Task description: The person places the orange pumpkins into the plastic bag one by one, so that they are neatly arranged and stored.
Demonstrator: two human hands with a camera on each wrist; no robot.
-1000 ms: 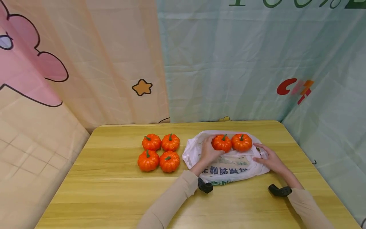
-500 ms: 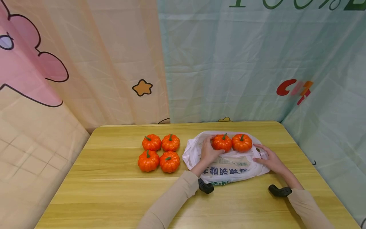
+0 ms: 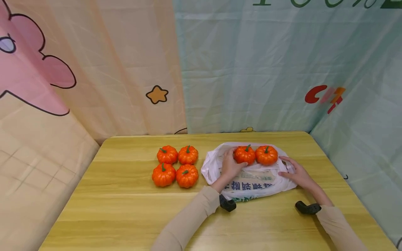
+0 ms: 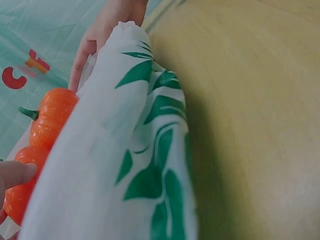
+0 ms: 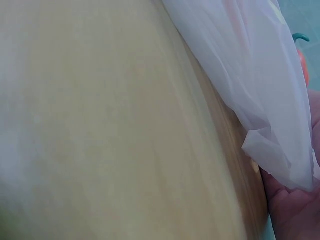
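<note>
A white plastic bag (image 3: 254, 184) with blue lettering and green leaf prints lies at the right of the table, its mouth spread wide. Two small orange pumpkins with green stems sit side by side in its opening, a left pumpkin (image 3: 244, 155) and a right pumpkin (image 3: 266, 155). My left hand (image 3: 230, 167) holds the left pumpkin, thumb in front and fingers around its left side; the thumb (image 4: 20, 173) shows on the pumpkin in the left wrist view. At the bag's right edge, my right hand (image 3: 296, 173) grips the plastic, fingertips close to the right pumpkin.
Several more orange pumpkins (image 3: 187, 176) stand in a two-by-two group on the wooden table (image 3: 125, 216), left of the bag. Behind the table's far edge hangs a printed curtain (image 3: 238, 87). Each wrist carries a black device (image 3: 307, 208).
</note>
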